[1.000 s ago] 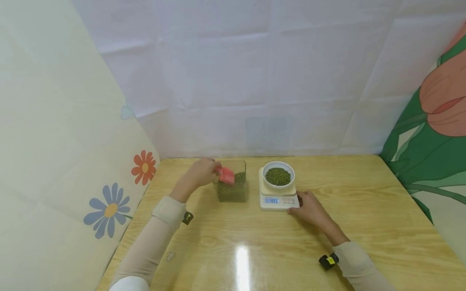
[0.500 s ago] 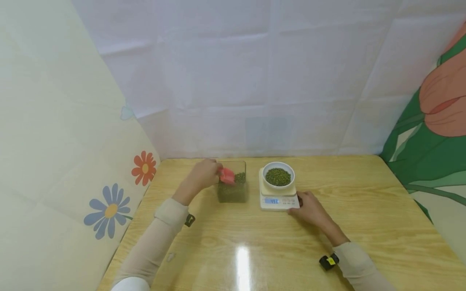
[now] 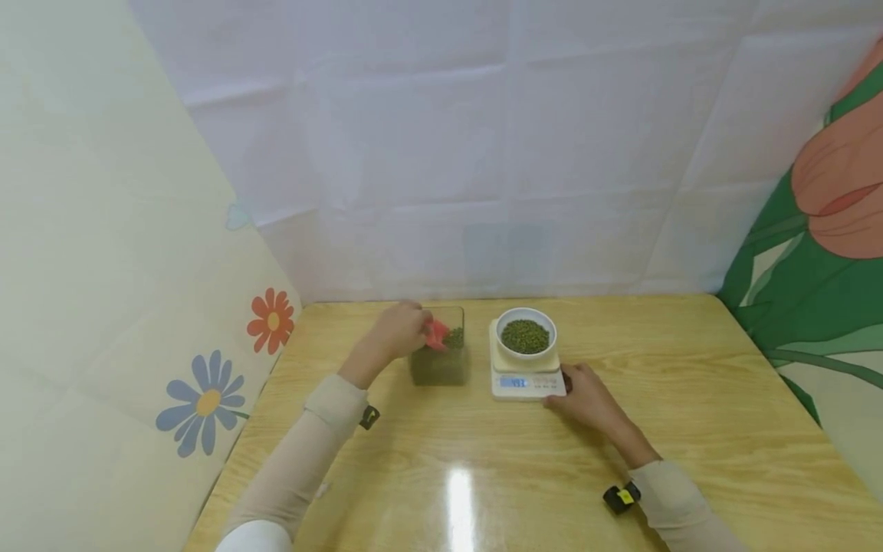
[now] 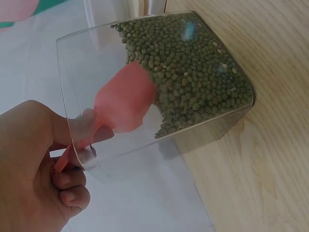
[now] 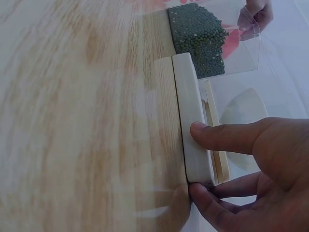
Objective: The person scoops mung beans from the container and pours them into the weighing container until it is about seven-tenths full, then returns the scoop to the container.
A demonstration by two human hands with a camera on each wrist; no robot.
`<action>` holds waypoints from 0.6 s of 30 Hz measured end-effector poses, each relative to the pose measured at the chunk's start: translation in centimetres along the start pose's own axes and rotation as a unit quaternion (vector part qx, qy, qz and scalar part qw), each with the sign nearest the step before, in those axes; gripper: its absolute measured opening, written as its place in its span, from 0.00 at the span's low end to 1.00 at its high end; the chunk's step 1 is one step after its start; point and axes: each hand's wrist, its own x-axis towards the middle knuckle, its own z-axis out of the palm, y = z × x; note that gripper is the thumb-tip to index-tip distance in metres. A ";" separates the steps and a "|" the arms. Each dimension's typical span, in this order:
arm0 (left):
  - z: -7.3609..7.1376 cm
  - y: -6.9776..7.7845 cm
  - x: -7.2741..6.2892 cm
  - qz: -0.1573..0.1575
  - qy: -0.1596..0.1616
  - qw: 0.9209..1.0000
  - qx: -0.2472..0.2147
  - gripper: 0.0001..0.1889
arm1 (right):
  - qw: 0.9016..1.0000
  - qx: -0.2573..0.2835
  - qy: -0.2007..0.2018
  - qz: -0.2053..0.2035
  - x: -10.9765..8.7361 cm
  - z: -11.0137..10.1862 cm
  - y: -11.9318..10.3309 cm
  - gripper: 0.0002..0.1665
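Note:
My left hand (image 3: 400, 330) holds a pink scoop (image 4: 125, 99) by its handle, reaching into a clear square container (image 3: 439, 374). Green mung beans (image 4: 188, 67) fill the container's lower part, and the scoop's front edge touches them. To its right stands a white kitchen scale (image 3: 507, 392) with a lit display, which seems to read 493. On the scale rests a white bowl (image 5: 246, 108) of mung beans. My right hand (image 3: 586, 395) grips the scale's front right corner. In the right wrist view its thumb (image 5: 207, 137) presses the front face while fingers lie along the side.
The wooden table (image 3: 428, 445) carries the container and scale near its back edge. A white cloth (image 3: 414, 153) hangs behind it. Flower-printed panels (image 3: 207, 402) stand at left and right. A black wrist camera (image 3: 621, 498) sits on the right wrist.
My left hand has moved slightly right, carrying the scoop toward the mung beans and tilting it. The right hand, scale and bowl stay in place.

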 end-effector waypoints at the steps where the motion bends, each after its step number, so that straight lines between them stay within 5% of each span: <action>1: 0.0 0.1 0.0 -0.001 -0.001 1.000 -0.001 0.10 | 1.000 -0.003 0.000 0.002 0.0 0.0 0.0 0.48; 18: 0.1 0.7 0.4 -0.015 -0.005 1.000 -0.020 0.07 | 1.000 -0.003 0.002 -0.005 -0.1 0.0 -0.1 0.49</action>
